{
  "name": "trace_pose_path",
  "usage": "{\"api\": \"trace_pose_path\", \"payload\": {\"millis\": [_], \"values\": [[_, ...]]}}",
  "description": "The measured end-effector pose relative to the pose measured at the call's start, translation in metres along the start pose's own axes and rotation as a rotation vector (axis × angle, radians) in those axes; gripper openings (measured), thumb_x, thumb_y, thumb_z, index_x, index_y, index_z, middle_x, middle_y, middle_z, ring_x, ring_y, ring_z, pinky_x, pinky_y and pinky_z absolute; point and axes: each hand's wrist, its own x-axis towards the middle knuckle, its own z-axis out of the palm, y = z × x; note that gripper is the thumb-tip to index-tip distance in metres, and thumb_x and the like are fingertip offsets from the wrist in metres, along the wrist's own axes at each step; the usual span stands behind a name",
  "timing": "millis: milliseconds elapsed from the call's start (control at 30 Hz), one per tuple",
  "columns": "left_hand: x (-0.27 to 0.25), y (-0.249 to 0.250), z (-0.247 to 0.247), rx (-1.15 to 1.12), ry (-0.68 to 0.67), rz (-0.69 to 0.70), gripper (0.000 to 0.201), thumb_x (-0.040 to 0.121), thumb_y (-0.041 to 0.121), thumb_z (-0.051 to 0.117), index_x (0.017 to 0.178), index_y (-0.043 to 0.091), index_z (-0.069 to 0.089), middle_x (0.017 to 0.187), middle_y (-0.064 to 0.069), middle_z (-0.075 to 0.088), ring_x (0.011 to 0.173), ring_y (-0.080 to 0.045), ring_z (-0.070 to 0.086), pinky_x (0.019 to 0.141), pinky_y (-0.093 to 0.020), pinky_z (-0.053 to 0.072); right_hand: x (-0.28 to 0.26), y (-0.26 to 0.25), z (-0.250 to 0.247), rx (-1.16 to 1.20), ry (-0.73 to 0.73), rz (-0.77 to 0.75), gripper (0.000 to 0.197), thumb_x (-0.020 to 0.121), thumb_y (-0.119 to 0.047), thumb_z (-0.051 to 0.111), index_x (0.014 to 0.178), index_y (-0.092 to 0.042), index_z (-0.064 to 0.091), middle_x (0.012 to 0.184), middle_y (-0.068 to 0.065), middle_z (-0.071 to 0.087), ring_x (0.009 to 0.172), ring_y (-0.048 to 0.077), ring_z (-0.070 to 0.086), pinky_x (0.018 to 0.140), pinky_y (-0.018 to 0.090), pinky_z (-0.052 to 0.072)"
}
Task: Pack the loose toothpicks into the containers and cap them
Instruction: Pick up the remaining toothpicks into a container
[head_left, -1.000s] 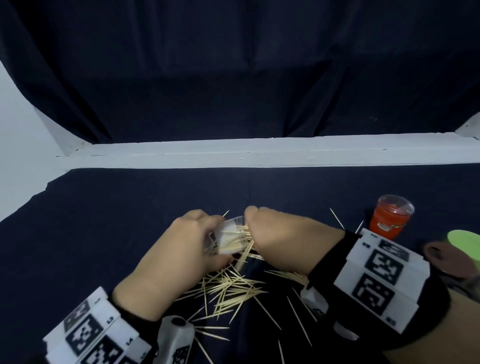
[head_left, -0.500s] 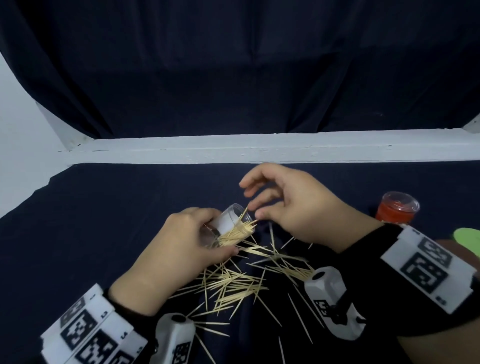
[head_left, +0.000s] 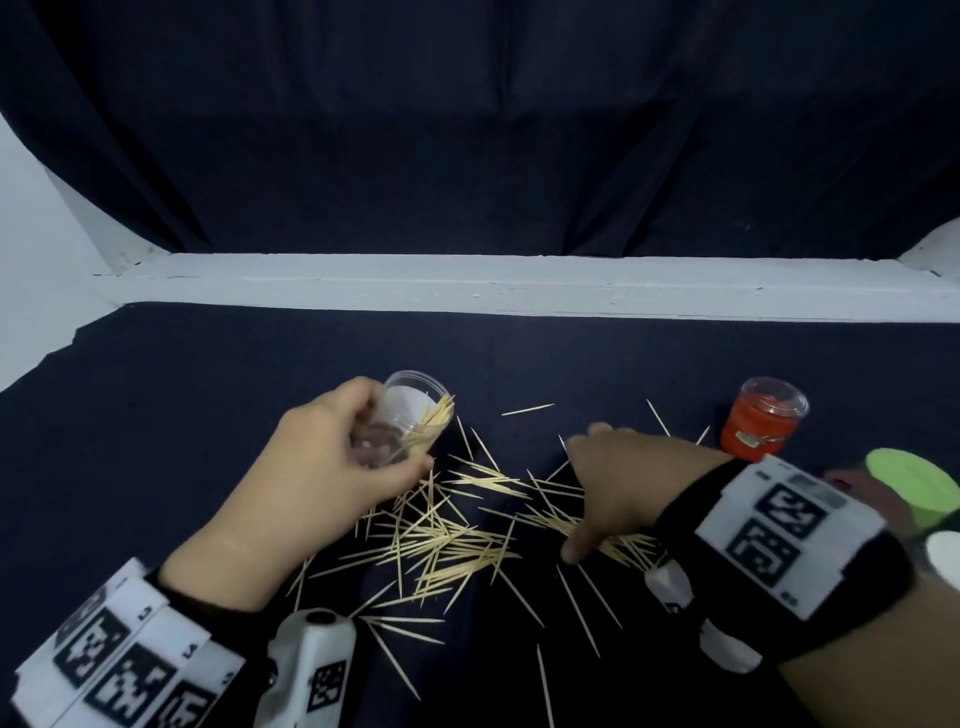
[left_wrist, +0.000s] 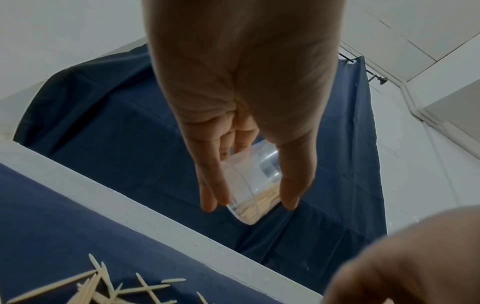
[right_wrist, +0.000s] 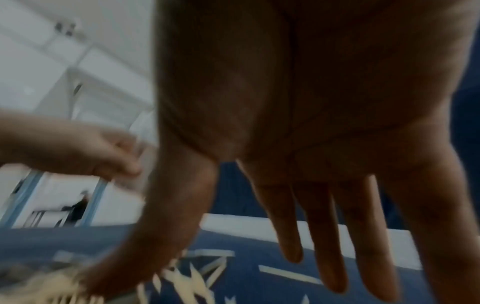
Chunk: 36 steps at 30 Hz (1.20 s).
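My left hand (head_left: 332, 467) grips a clear plastic container (head_left: 415, 415), tilted with its mouth up and to the right; a small bunch of toothpicks lies inside. In the left wrist view the fingers (left_wrist: 207, 185) and thumb wrap the container (left_wrist: 252, 189). Loose toothpicks (head_left: 447, 540) lie scattered on the dark cloth between my hands. My right hand (head_left: 618, 488) is spread palm down over the right part of the pile, its thumb touching a bundle of toothpicks (head_left: 613, 545). The right wrist view is blurred and shows straight fingers (right_wrist: 324, 236) above the toothpicks (right_wrist: 182, 277).
A capped container with an orange-red inside (head_left: 763, 426) stands at the right. A green lid (head_left: 914, 488) and a white object (head_left: 943, 561) lie at the right edge. A white ledge (head_left: 519, 286) bounds the cloth at the back, with a dark curtain behind.
My right hand left the container's mouth, rose, then came down flat on the right part of the pile. My left hand tipped the container more upright and moved it back-left.
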Motion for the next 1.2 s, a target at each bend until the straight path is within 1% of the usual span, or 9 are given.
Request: {"api": "trace_pose_path", "payload": {"millis": [100, 200, 333, 433, 533, 667, 833, 1000, 1200], "values": [[-0.002, -0.001, -0.008, 0.021, 0.009, 0.001, 0.033, 0.064, 0.031, 0.084, 0.086, 0.023, 0.061, 0.084, 0.006, 0.07, 0.073, -0.002, 0.067, 0.07, -0.023, 0.055, 0.002, -0.004, 0.01, -0.029, -0.034, 0.04, 0.085, 0.061, -0.053, 0.081, 0.126, -0.011, 0.046, 0.133, 0.007, 0.032, 0.124, 0.03, 0.04, 0.097, 0.05, 0.043], [-0.007, -0.005, -0.014, 0.012, -0.017, -0.012, 0.033, 0.063, 0.033, 0.083, 0.086, 0.027, 0.061, 0.085, 0.008, 0.07, 0.076, -0.005, 0.068, 0.075, -0.033, 0.057, -0.001, -0.006, 0.013, 0.028, 0.0, 0.016, 0.078, 0.064, -0.045, 0.082, 0.123, -0.011, 0.044, 0.129, 0.006, 0.034, 0.118, 0.027, 0.044, 0.091, 0.041, 0.046], [-0.011, -0.011, -0.017, 0.009, -0.058, -0.017, 0.033, 0.063, 0.036, 0.083, 0.085, 0.029, 0.061, 0.085, 0.007, 0.07, 0.077, -0.01, 0.068, 0.076, -0.04, 0.056, -0.007, -0.009, 0.022, 0.083, 0.062, -0.047, 0.055, 0.077, -0.033, 0.076, 0.117, -0.012, 0.046, 0.126, 0.008, 0.042, 0.115, 0.027, 0.049, 0.091, 0.034, 0.042], [-0.015, -0.011, -0.015, 0.034, -0.082, -0.007, 0.033, 0.062, 0.037, 0.084, 0.084, 0.029, 0.06, 0.083, 0.006, 0.069, 0.073, -0.008, 0.067, 0.073, -0.037, 0.056, -0.01, -0.008, 0.03, 0.132, 0.109, -0.043, 0.046, 0.081, -0.031, 0.071, 0.117, -0.014, 0.047, 0.123, 0.006, 0.044, 0.116, 0.025, 0.047, 0.095, 0.037, 0.043], [-0.018, -0.011, -0.014, 0.068, -0.115, 0.012, 0.032, 0.063, 0.035, 0.084, 0.082, 0.03, 0.059, 0.08, 0.007, 0.068, 0.069, -0.004, 0.064, 0.068, -0.029, 0.054, -0.014, -0.007, 0.037, 0.121, 0.129, -0.003, 0.051, 0.084, -0.036, 0.067, 0.122, -0.012, 0.044, 0.125, 0.006, 0.042, 0.12, 0.026, 0.042, 0.099, 0.039, 0.041], [-0.017, -0.013, -0.014, 0.105, -0.13, 0.035, 0.032, 0.065, 0.035, 0.083, 0.083, 0.03, 0.058, 0.081, 0.009, 0.065, 0.069, -0.002, 0.062, 0.064, -0.019, 0.049, -0.017, -0.008, 0.048, 0.11, 0.162, 0.053, 0.05, 0.09, -0.04, 0.059, 0.125, -0.01, 0.041, 0.129, 0.008, 0.039, 0.123, 0.028, 0.038, 0.098, 0.04, 0.04], [-0.021, -0.015, -0.006, 0.102, -0.145, 0.044, 0.033, 0.066, 0.034, 0.083, 0.089, 0.032, 0.06, 0.086, 0.009, 0.065, 0.074, 0.0, 0.062, 0.066, -0.017, 0.05, -0.014, -0.007, 0.052, 0.023, 0.13, 0.011, 0.042, 0.096, -0.031, 0.049, 0.128, -0.005, 0.04, 0.132, 0.013, 0.039, 0.122, 0.029, 0.039, 0.101, 0.039, 0.039], [-0.021, -0.017, -0.004, 0.133, -0.164, 0.059, 0.033, 0.066, 0.038, 0.082, 0.089, 0.034, 0.059, 0.089, 0.012, 0.061, 0.08, -0.001, 0.061, 0.073, -0.026, 0.052, -0.015, -0.008, 0.054, -0.038, 0.135, -0.034, 0.028, 0.1, -0.016, 0.038, 0.125, -0.005, 0.043, 0.127, 0.014, 0.043, 0.118, 0.029, 0.043, 0.094, 0.039, 0.042], [-0.02, -0.022, -0.004, 0.16, -0.154, 0.068, 0.034, 0.066, 0.039, 0.082, 0.09, 0.035, 0.057, 0.092, 0.012, 0.061, 0.083, -0.001, 0.06, 0.073, -0.026, 0.052, -0.017, -0.007, 0.052, -0.072, 0.133, -0.069, 0.029, 0.099, -0.012, 0.032, 0.127, -0.007, 0.041, 0.128, 0.012, 0.042, 0.118, 0.029, 0.043, 0.094, 0.04, 0.041]]}}
